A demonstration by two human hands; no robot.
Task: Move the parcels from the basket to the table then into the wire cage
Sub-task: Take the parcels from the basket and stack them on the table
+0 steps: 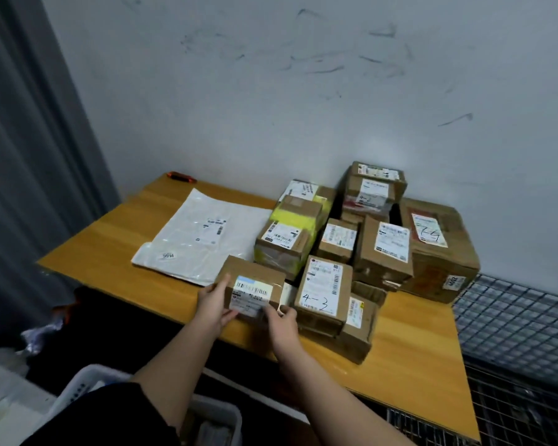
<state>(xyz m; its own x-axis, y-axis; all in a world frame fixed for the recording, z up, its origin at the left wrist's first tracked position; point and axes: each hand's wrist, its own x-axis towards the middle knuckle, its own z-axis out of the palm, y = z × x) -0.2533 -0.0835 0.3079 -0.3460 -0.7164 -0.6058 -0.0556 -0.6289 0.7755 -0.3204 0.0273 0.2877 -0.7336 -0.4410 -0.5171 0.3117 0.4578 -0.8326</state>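
A small brown cardboard parcel (253, 283) with a barcode label sits at the front edge of the wooden table (110, 249). My left hand (215, 305) grips its left end and my right hand (282, 320) grips its right front corner. To its right lies a parcel marked "4-3" (322, 292), with several more cardboard parcels (384, 246) piled behind, up to the wall. A flat white plastic mailer (200, 236) lies on the table's left half. The white basket (87, 381) is at the bottom left, below my arms. The wire cage (516, 320) stands to the right of the table.
A small orange and black object (181, 176) lies at the table's far left corner. A grey curtain (29, 172) hangs on the left. The scuffed white wall (303, 91) runs behind the table. Dark floor space lies under the table front.
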